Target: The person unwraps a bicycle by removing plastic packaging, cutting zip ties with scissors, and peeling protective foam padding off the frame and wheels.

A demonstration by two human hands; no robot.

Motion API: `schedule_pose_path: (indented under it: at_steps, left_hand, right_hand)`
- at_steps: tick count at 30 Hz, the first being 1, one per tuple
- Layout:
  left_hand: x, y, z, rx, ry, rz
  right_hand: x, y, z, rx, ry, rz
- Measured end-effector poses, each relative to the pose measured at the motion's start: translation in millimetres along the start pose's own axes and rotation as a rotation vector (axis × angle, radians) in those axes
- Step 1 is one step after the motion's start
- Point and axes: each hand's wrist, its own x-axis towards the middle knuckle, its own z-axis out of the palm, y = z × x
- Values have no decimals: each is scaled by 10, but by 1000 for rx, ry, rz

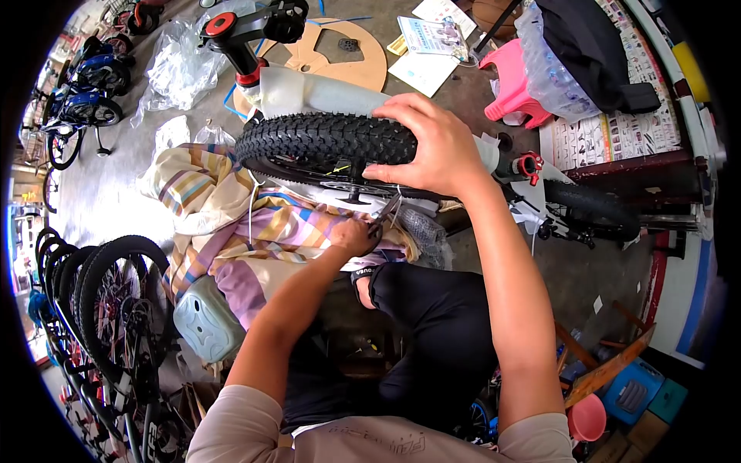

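A bicycle wheel with a black knobby tire (324, 139) lies in front of me, next to a bicycle frame tube (320, 92) in pale wrapping. My right hand (432, 143) grips the tire's right side, thumb on the near side and fingers over the top. Below the wheel, my left hand (353, 237) is closed around what look like dark scissors (384, 214), their tips pointing up toward the rim. Its fingers are partly hidden. A thin white strap (252, 208) hangs at the wheel's left. Under the wheel lies a plaid cloth (201, 189).
Several bicycles (127, 309) stand along the left. A cardboard disc (347, 46), clear plastic (185, 65) and papers (432, 46) lie on the far floor. To the right are a pink stool (509, 81) and another wheel (594, 212). A pale blue stool (204, 318) sits nearby.
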Motion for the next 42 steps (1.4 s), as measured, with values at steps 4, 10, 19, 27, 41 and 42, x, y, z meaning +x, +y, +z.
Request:
schedule_pose_path:
  at_steps: [4, 10, 19, 27, 41, 42]
  left_hand:
    - [40, 421, 44, 9, -40, -150]
    - [-83, 500, -33, 93, -38, -128]
    - [-144, 425, 60, 66, -44, -129]
    - [-390, -37, 259, 29, -29, -114]
    - [-1987, -753, 604, -316, 563, -327]
    - [-1979, -728, 576, -317, 555, -317]
  right_hand:
    - [-1, -5, -6, -32, 14, -14]
    - [0, -12, -18, -17, -9, 0]
    - [-10, -18, -24, -11, -28, 24]
    - [-9, -13, -22, 2, -22, 19]
    - [-16, 37, -26, 143, 103, 38]
    - [-37, 44, -48, 151, 140, 25]
